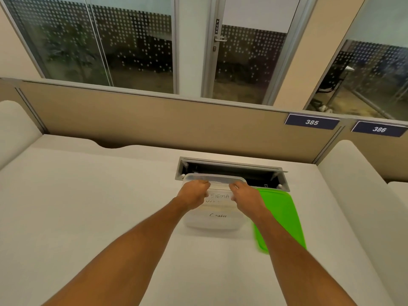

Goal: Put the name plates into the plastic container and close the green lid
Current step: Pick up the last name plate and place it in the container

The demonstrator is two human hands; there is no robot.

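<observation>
- Surface: white desk top, carrying the task items; a recessed cable tray is set into it, directly behind the container.
- Green lid: lies flat on the surface just beside the container's right side, partly under the right forearm. It is not on the container; closing is judged not yet begun.
- Plastic container: clear, rectangular, open-topped, standing on the surface in front of the cable tray. Through its near wall a card with handwritten lettering shows low inside.
- Name plates: one white card, handwritten, stands between the two hands at the container's far end, within the walls as far as can be told. Loading is judged in its last stage; no other plates are visible on the surface around the container.
- Left hand: curled, fingers closed on the card's left edge at the container's far left rim.
- Right hand: likewise curled, gripping the card's right edge at the far right rim.
- Remaining, by judgement: seat the card, release, fit the lid.
</observation>
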